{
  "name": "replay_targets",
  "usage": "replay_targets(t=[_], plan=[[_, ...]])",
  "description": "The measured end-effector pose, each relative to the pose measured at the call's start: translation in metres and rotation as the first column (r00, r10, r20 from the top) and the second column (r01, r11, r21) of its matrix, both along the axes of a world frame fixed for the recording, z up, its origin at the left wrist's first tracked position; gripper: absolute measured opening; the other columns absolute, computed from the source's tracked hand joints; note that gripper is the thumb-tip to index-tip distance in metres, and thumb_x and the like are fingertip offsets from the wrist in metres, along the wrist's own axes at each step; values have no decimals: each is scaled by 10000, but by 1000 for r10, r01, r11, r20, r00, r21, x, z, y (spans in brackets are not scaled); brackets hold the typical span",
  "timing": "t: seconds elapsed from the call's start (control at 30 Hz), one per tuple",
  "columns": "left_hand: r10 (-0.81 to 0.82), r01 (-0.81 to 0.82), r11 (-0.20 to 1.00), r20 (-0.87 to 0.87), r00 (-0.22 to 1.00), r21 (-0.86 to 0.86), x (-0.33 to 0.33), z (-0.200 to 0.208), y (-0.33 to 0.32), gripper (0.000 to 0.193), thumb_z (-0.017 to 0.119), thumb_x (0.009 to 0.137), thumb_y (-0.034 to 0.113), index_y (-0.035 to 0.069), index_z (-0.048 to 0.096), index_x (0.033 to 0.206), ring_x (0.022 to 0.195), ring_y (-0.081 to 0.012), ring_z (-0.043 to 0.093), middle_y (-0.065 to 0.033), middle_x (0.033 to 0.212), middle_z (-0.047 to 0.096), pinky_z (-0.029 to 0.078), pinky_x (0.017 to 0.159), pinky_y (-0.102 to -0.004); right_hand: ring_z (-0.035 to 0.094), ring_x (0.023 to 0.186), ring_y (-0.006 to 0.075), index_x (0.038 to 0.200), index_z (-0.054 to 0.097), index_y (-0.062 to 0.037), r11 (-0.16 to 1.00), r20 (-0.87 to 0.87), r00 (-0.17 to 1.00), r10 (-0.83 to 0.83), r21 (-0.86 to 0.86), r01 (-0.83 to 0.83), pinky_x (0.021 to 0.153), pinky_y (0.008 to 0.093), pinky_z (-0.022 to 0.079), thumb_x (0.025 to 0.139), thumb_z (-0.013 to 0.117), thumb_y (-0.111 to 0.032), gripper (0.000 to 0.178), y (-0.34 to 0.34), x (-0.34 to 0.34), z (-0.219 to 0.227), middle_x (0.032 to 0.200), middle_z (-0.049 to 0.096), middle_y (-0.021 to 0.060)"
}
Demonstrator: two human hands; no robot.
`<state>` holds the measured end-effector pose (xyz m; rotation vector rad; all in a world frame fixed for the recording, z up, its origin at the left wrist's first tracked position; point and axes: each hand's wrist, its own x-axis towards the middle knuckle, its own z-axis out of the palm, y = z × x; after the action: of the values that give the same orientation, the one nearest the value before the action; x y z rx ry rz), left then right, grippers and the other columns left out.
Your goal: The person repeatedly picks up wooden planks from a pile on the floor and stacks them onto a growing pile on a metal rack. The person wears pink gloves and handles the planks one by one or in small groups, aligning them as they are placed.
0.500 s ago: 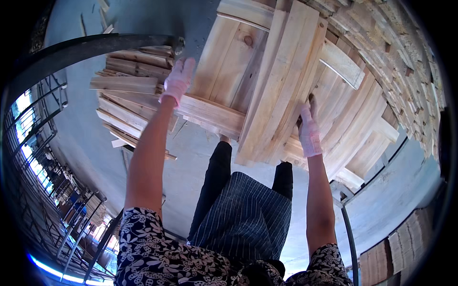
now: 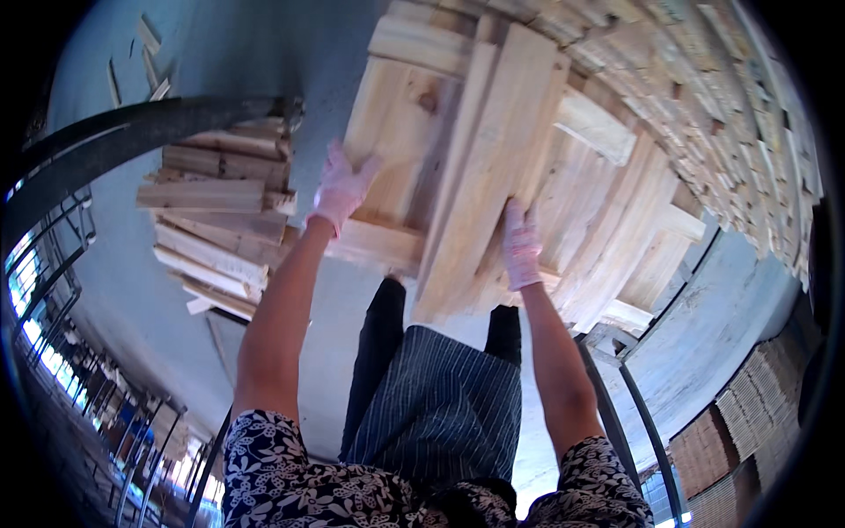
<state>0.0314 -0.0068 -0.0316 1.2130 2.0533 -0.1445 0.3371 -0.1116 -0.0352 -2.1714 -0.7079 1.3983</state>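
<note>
Left hand (image 2: 346, 189) splays near wood pile (image 2: 207, 195) and dark bar (image 2: 176, 119); right hand (image 2: 523, 245), grip unclear, meets planks (image 2: 506, 106)

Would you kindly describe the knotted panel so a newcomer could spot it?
Start at the long slanting boards at upper centre. Left of them, beside the left hand, lies the wide panel; its dark round knot sets it apart from those boards.

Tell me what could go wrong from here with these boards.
The long boards lie slanted across the panel, their near ends jutting out between the person's legs; they might slide and knock a leg.
The gloved right hand is close against the long boards, so its fingers could get pinched if they shift.
The gloved left hand is spread at the panel's edge and might slip.
</note>
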Motion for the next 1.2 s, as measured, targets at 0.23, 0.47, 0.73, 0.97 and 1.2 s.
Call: replay_targets(t=[0.23, 0.47, 0.73, 0.97, 1.2], plan=[[50, -123, 961, 283, 958, 246, 126, 28, -14, 949, 658, 910, 579, -49, 315, 1533, 1402, -417, 423, -302, 1515, 410, 342, 1163, -446, 497, 1373, 332, 1626, 231, -130, 981, -347, 938, 16, 186, 52, 1094, 358, 410, 1029, 515, -481, 749, 31, 7, 14, 1540, 477, 180], [225, -302, 953, 589, 776, 33, 250, 51, -78, 909, 691, 931, 437, -26, 230, 1563, 1353, -366, 481, -277, 1492, 446, 379, 1131, -421, 412, 1442, 372, 1638, 206, -205, 998, -330, 942, -62, -6, 63, 1142, 356, 341, 1055, 454, -467, 685, -15, 104, 60, 1585, 395, 221], [35, 7, 999, 734, 679, -54, 521, 38, -208, 988, 766, 866, 307, -45, 165, 1566, 1358, -421, 469, -307, 1502, 403, 390, 1131, -443, 470, 1306, 148, 1643, 173, -112, 959, -13, 966, -259, 114, 259, 1100, 257, 386, 1090, 490, -335, 675, -197, 372, 57, 1530, 450, 114], [-130, 301, 907, 483, 866, -296, 658, -4, -186, 986, 691, 893, 425, 18, 130, 1594, 1399, -418, 435, -300, 1521, 388, 391, 1132, -465, 456, 1410, 369, 1621, 246, -192, 978, 230, 958, -173, -78, 195, 1149, 360, 355, 1055, 473, -286, 617, -167, 509, -32, 1531, 472, 201], [-804, 776, 593, 114, 584, 214, 530, 28, -143, 546, 667, 913, 329, -9, 525, 1318, 1210, -446, 521, -249, 1317, 508, 447, 1058, -471, 481, 1320, 167, 1619, 293, -172, 940, -56, 938, -341, -19, 340, 1102, 278, 379, 1041, 579, -272, 653, -216, 547, -66, 1478, 509, 72]])
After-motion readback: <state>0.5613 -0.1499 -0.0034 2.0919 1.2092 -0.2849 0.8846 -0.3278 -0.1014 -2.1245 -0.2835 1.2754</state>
